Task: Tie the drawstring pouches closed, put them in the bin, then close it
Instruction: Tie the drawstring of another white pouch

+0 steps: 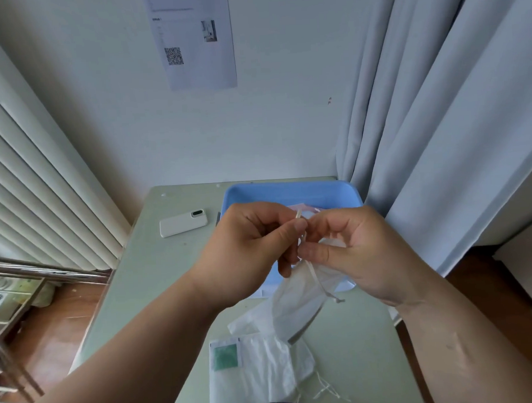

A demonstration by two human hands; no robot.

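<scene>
While hanging over near rim of blue bin (288, 187), white drawstring pouch (296, 300) held by cord (298, 214): left hand (248, 247) thumb and forefinger clamped on it, right hand (355, 252) pinching just below. Spare pouches (266, 369) flat on table (170, 266), nearer.

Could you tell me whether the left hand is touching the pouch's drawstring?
Touching: the head view shows the left hand pinching the drawstring between thumb and forefinger.

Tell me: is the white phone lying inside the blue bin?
No, the white phone lies on the table, to the left of the blue bin and outside it.
</scene>
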